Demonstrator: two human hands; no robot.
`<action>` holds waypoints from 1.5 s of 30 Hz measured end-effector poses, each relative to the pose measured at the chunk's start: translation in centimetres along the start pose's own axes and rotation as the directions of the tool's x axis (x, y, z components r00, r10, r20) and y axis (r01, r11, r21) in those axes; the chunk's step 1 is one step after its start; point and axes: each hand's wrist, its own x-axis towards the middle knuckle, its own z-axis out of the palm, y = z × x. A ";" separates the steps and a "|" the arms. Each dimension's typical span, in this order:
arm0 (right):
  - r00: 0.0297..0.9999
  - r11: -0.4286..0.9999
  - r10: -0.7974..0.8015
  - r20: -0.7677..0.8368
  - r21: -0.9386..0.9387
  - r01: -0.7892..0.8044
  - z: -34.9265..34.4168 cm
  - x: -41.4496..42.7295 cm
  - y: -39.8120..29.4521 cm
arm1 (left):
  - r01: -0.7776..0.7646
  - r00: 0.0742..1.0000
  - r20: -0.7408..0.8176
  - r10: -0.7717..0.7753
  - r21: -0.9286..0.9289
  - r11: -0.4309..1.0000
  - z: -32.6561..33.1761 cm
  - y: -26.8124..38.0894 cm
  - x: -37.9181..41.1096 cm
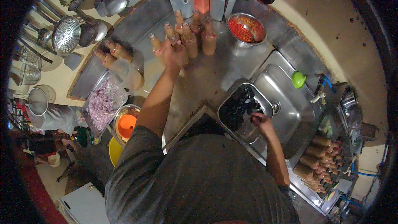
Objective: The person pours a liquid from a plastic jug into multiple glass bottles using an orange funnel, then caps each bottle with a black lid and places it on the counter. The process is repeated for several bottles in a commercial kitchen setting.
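My left hand (171, 56) is wrapped around a filled glass bottle (182, 55), whose lower part shows beside my fingers. Several more glass bottles (209, 42) of brownish liquid, with red bits near their necks, stand close around it on the steel counter (199, 81). At the sink, my right hand (262, 123) reaches into a rectangular steel pan (248, 137) of small dark pieces (236, 109) that look like bottle caps. Its fingertips are bent close to them; whether they pinch one is too small to tell.
A steel bowl of chopped red chillies (245, 29) sits near the wall. Left are a clear jug (124, 73), a tray of chopped onions (101, 102) and an orange cup (127, 126). Right are the sink basin (289, 105), a tap (318, 98) and several filled bottles (317, 161).
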 end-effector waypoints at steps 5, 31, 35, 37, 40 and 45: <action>0.994 0.896 0.031 0.104 0.438 -0.074 1.6 2.6 -14.2 | -0.060 0.994 0.093 0.049 0.112 0.992 -2.0 1.0 -2.3; 0.436 0.357 -0.748 0.500 -0.250 0.900 6.2 12.9 -35.4 | -0.143 0.782 0.578 0.233 -0.197 0.970 -3.3 2.9 -9.3; 0.486 0.309 -0.628 0.609 -0.378 0.873 6.2 14.4 -32.3 | -0.161 0.690 0.649 0.321 -0.295 0.942 -4.2 3.6 -7.4; 0.474 0.249 -0.619 0.627 -0.415 0.875 6.3 14.3 -33.0 | -0.183 0.658 0.675 0.335 -0.288 0.940 -4.1 3.4 -6.9; 0.611 0.263 -0.473 0.635 -0.559 0.786 6.1 13.4 -35.7 | -0.143 0.649 0.696 0.308 -0.286 0.948 -4.1 3.6 -6.5; 0.895 0.314 -0.130 0.426 -0.839 0.445 7.1 11.8 -40.3 | 0.015 0.574 0.794 0.198 -0.252 0.967 -4.4 4.9 -5.9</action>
